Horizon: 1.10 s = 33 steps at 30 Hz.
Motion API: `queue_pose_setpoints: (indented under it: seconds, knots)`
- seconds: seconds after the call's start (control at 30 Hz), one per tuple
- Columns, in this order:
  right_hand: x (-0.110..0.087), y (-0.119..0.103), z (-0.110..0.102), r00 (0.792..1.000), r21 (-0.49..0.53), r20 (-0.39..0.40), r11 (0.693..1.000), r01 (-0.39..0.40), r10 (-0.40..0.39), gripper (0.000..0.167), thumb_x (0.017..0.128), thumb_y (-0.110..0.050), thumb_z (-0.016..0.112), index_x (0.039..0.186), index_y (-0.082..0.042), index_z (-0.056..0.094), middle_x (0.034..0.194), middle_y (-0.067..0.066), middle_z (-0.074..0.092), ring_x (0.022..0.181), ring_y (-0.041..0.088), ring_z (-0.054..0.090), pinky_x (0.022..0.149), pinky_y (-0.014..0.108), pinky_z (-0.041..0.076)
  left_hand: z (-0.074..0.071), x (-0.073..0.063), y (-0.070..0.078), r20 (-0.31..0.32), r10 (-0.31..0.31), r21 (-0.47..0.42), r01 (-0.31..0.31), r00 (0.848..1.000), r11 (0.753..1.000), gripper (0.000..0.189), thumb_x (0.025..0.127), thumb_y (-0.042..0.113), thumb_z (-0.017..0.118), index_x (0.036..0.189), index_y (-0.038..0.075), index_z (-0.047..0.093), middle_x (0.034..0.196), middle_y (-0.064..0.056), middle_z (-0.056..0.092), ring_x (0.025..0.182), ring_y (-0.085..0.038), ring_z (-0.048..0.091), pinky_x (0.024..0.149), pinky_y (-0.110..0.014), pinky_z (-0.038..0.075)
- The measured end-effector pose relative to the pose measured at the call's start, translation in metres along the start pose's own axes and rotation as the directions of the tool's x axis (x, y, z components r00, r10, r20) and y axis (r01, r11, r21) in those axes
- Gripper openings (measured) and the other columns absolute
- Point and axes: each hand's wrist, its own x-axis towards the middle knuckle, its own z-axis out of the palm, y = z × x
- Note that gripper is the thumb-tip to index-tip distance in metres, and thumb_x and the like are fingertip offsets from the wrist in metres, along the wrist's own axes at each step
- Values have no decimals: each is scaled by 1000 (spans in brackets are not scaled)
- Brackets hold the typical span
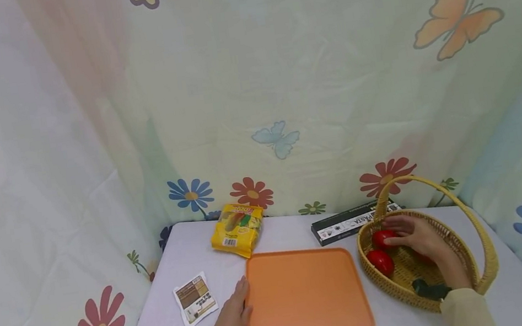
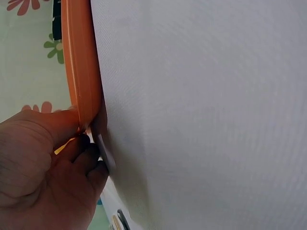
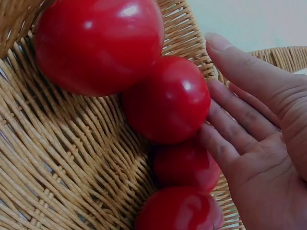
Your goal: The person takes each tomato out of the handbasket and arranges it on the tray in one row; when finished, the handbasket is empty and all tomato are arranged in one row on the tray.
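In the head view an orange tray [image 1: 306, 293] lies on the white table. My left hand [image 1: 231, 315] grips its left edge; in the left wrist view the thumb lies against the tray rim [image 2: 82, 57] and the other fingers curl beneath it. On the right stands a woven basket [image 1: 458, 240] with a tall handle. My right hand [image 1: 419, 238] reaches inside it, fingers extended, beside the red tomatoes [image 1: 381, 263]. In the right wrist view several tomatoes lie in a row, and fingertips touch or nearly touch the middle tomato [image 3: 168, 100]. Thumb and fingers stand apart.
A yellow snack bag [image 1: 237, 230] stands behind the tray's left corner. A white and brown packet [image 1: 196, 300] lies left of my left hand. A black pasta box [image 1: 347, 223] lies behind the basket. A patterned curtain [image 1: 249, 75] hangs behind the table.
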Motion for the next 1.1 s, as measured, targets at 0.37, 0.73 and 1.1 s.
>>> queue_pose_setpoints:
  seconds: [0.37,0.73,1.1]
  knots:
    - [5,13,-1,1000,-16,11,1000,-11,11,66,93,-5,84,147,15,52,147,39,56,139,60,50,116,67,44,0,0,1,8,-14,-6,14,1000,1000,67,108,9,63,167,0,33,175,-17,30,161,-40,31,130,-62,27]
    - [4,14,1,998,-71,-54,997,-38,35,55,97,-21,84,139,9,64,137,32,67,128,54,63,106,64,58,-1,1,2,13,-19,-12,19,1000,1000,67,108,8,64,167,-1,33,175,-19,30,160,-42,31,130,-63,27]
    - [3,11,0,998,-70,3,995,-69,69,69,92,-19,88,144,13,57,142,38,61,132,58,57,107,65,57,1,3,0,20,-31,-9,31,999,999,68,107,8,65,167,-1,33,175,-19,30,160,-42,31,130,-63,27]
